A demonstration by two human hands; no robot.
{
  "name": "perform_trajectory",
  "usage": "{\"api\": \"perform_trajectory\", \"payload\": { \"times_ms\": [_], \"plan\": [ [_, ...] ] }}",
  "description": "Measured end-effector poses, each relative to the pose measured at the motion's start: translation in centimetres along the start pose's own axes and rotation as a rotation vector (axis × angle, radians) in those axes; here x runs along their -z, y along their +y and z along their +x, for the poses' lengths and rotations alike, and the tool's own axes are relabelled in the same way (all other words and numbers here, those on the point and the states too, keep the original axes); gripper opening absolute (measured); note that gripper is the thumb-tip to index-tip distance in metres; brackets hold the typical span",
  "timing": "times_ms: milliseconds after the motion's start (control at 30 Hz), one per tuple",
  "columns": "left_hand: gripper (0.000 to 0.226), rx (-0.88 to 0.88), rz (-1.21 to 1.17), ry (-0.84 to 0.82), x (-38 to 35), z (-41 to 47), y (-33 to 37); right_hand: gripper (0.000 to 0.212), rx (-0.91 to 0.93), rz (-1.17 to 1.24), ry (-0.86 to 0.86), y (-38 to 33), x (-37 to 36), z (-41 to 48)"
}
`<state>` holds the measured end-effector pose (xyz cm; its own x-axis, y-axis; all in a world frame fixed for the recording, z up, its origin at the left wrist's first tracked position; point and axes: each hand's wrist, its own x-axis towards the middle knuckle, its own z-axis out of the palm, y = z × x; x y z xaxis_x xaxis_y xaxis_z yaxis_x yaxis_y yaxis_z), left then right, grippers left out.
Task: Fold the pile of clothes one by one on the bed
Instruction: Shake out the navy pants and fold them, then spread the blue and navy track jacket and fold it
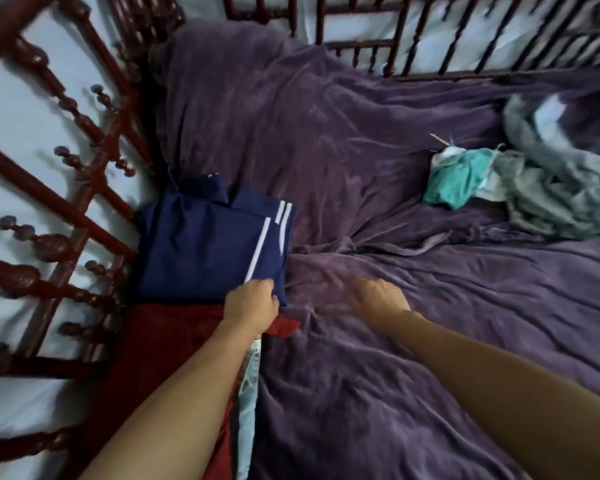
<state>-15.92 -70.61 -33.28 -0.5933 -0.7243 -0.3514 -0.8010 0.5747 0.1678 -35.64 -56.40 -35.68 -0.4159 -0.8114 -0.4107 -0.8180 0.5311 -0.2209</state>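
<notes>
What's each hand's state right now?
Left hand: grips navy garment at its corner.
Right hand: blurred over purple blanket; cannot tell.

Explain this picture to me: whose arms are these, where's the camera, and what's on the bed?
No machine here: these are a person's two bare arms, seen from a camera worn on the head, looking down. The left hand grips the near corner of a folded navy garment with white stripes, beside the wooden bed rail; a red garment lies nearer. The right hand, blurred, is over the purple blanket and seems to hold nothing. An unfolded grey and teal pile waits at the right.
</notes>
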Motion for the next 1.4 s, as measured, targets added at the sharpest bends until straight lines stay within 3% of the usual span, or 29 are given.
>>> {"api": "perform_trajectory", "payload": {
  "times_ms": [267, 700, 1400],
  "plan": [
    [0.024, -0.248, 0.012, -0.068, -1.8, -6.3, 20.7, 0.029, -0.28, 0.093, 0.161, 19.6, 3.2, -15.0],
    [0.028, -0.467, 0.109, -0.086, -5.5, -16.9, 55.4, 0.025, -0.593, 0.148, 0.363, 49.9, 8.0, -40.1],
    [0.032, -0.651, 0.183, -0.236, -8.8, -7.2, 91.8, 0.022, -0.828, 0.197, 0.412, 85.8, 17.7, -41.5]
  ]
}}
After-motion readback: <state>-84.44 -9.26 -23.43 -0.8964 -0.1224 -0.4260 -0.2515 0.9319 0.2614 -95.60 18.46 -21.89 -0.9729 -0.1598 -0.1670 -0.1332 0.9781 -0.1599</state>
